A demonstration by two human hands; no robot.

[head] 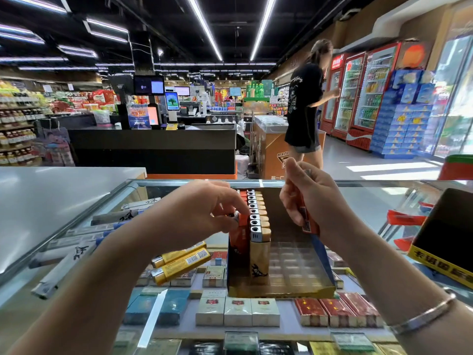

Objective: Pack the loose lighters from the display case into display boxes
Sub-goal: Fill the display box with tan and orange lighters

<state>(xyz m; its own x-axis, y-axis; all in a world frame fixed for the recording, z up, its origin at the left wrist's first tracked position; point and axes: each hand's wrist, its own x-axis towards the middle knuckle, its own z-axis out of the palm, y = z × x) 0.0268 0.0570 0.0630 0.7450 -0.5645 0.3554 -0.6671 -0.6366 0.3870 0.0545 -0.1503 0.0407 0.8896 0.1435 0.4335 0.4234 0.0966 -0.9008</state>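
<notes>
- While only the head view is given, it shows a glass display case (371, 201) across the lower half of the frame, with a display box (281, 290) resting on its top at lower centre.
- Inside the box, at its left side, stand two rows of lighters running away from the camera: an orange row (239, 242) and a gold row (259, 252), each lighter upright with its long axis vertical and its metal head pointing up.
- Left hand (202, 208), at centre frame, has its fingers curled and pinches the metal top of an orange lighter (236, 219) at the near end of the orange row; that lighter is upright.
- Right hand (309, 198), right of centre, grips another orange lighter (305, 221) above the box's right side, its long axis nearly vertical; which end is up I cannot tell.
- Two loose gold lighters (180, 262) lie on the glass just left of the box, long axes slanting, metal heads toward the lower left.
- Cigarette packs (238, 311) lie under the glass.
- A person in black (304, 106) stands by drink coolers (358, 98) at upper right.
</notes>
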